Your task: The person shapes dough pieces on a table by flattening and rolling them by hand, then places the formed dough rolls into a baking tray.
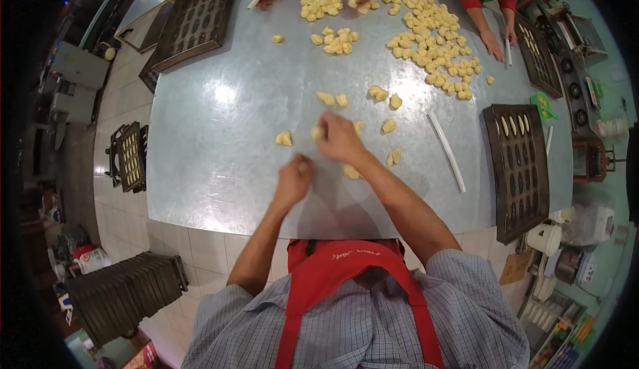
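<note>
My right hand [341, 139] is closed on a small piece of yellow dough [317, 133], which shows at its fingertips. To the left and nearer my body, my left hand [293, 181] is curled, with a bit of dough [303, 167] showing between thumb and fingers. A loose dough piece [284, 139] lies left of the hands. Beyond them rest two more lumps [341, 100], and several others, such as this dough piece [389, 126], sit around my right hand and forearm. Everything lies on a shiny metal table [219, 169].
A white rod [446, 153] lies right of my arm. Beside it, a dark moulded tray [491, 163] holds several shaped dough strips. A big spread of dough balls [432, 33] covers the far right. Across the table, co-workers' hands [492, 45] work with white rods. Another tray [174, 53] sits far left.
</note>
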`<action>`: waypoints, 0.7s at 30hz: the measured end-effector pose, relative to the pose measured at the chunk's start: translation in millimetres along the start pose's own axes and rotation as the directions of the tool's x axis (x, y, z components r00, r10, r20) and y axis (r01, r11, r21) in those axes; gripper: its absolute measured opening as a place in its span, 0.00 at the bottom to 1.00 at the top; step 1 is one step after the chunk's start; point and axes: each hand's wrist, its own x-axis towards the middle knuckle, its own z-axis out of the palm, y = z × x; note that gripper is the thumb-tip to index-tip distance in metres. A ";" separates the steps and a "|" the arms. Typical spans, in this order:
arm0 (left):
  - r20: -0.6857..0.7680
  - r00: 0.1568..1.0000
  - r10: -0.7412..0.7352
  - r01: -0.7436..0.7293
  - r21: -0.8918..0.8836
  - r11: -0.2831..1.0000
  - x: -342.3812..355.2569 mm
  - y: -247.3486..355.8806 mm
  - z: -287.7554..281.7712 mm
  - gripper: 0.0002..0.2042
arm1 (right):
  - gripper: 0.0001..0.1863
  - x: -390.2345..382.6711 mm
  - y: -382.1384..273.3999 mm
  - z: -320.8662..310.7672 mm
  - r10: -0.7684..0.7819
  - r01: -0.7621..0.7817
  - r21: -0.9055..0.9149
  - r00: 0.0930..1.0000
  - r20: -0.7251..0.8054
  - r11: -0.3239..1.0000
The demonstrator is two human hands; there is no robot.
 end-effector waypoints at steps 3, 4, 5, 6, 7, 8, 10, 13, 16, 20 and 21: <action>-0.225 0.948 0.225 -0.195 0.148 0.970 65.2 7.9 -17.6 0.13 | 0.22 24.6 -2.4 -30.2 -0.127 0.122 -0.036 0.975 -0.183 0.992; -0.349 0.827 0.441 -0.172 0.589 0.790 74.3 2.1 -11.0 0.14 | 0.26 27.9 2.7 -33.4 -0.273 0.233 -0.178 0.930 -0.248 0.956; -0.337 0.833 0.439 -0.182 0.581 0.793 76.2 6.1 -6.8 0.14 | 0.26 20.2 8.3 -44.0 -0.257 0.215 -0.182 0.933 -0.252 0.959; -0.296 0.857 0.423 -0.251 0.477 0.842 78.1 17.6 -5.3 0.15 | 0.29 7.8 12.6 -65.7 -0.125 0.112 -0.063 0.958 -0.259 0.992; -0.254 0.874 0.415 -0.313 0.361 0.878 81.0 28.0 -1.4 0.17 | 0.32 -7.3 19.9 -89.4 0.005 0.009 0.055 0.966 -0.257 0.998; -0.112 0.943 0.314 -0.289 0.196 0.937 72.2 27.1 5.5 0.19 | 0.32 -26.1 36.5 -107.1 0.008 -0.024 -0.048 0.953 -0.303 0.999; 0.064 0.984 0.166 -0.169 0.043 0.985 49.2 28.9 40.2 0.22 | 0.33 -77.6 89.8 -141.7 0.004 -0.127 -0.299 0.925 -0.381 0.946; 0.065 0.930 0.362 -0.367 0.185 0.911 17.9 49.1 86.9 0.21 | 0.36 -138.6 139.3 -176.0 0.066 -0.346 -0.504 0.868 -0.492 0.791; 0.065 0.857 0.512 -0.502 0.336 0.797 8.0 70.7 111.1 0.18 | 0.36 -169.8 155.9 -181.2 0.121 -0.488 -0.559 0.815 -0.567 0.670; 0.231 0.938 0.258 -0.283 0.086 0.955 -0.4 98.3 134.3 0.12 | 0.29 -201.5 186.8 -196.8 0.136 -0.426 -0.493 0.843 -0.520 0.759; 0.235 0.936 0.262 -0.289 0.089 0.953 -3.0 110.1 145.2 0.12 | 0.27 -210.8 194.1 -202.3 0.149 -0.403 -0.473 0.861 -0.486 0.783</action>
